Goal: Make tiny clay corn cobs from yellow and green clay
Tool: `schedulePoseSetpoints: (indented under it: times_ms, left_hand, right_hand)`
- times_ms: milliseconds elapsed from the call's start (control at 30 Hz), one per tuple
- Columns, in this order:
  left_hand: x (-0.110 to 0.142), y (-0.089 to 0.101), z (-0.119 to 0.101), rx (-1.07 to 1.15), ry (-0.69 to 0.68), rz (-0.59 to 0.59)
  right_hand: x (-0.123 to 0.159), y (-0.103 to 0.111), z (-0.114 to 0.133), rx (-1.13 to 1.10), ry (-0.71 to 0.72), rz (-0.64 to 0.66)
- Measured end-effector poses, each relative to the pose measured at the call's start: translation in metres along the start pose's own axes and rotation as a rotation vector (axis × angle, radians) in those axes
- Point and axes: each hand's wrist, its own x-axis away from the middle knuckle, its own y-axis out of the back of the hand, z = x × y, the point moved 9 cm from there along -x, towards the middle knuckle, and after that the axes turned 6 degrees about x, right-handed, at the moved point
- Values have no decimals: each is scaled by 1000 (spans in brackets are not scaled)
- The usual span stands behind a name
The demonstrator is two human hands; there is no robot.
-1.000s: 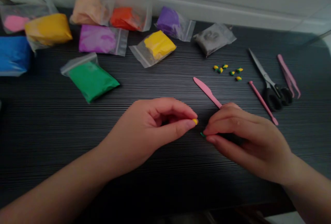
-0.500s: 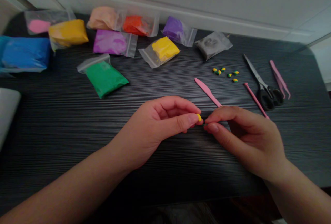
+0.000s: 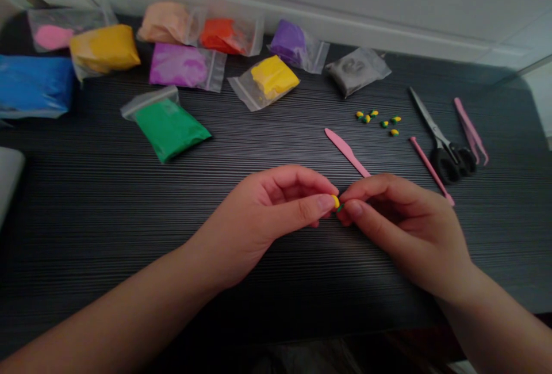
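My left hand (image 3: 276,213) pinches a tiny yellow clay piece (image 3: 335,201) between thumb and forefinger, just above the dark table (image 3: 107,201). My right hand (image 3: 401,224) pinches a tiny green clay bit (image 3: 340,208) and presses it against the yellow piece. Both sets of fingertips meet at the middle of the table. A pink plastic knife (image 3: 346,152) lies just behind my right hand. Several small yellow-and-green clay pieces (image 3: 378,120) lie further back.
Bags of clay lie along the back: blue (image 3: 32,85), green (image 3: 170,128), yellow (image 3: 271,78), magenta (image 3: 181,67), orange (image 3: 222,35), purple (image 3: 293,43), grey (image 3: 356,69). Scissors (image 3: 440,135), a pink stick tool (image 3: 431,170) and pink tweezers (image 3: 471,130) lie at right.
My right hand lifted the green bit off the table and brought it left against the yellow piece held in my left hand. The fingertips now touch.
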Motion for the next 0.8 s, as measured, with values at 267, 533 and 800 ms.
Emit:
schedulePoseSetpoints:
  times_ms: [267,533,800]
  left_hand:
    - [3,0,5,54,22,-20]
    - [3,-2,6,136,77,-21]
    - [4,-4,5,173,67,-17]
  right_hand:
    - [0,3,-2,-6,-13,-60]
    - [1,6,4,72,26,-66]
    - [2,11,5,156,59,-152]
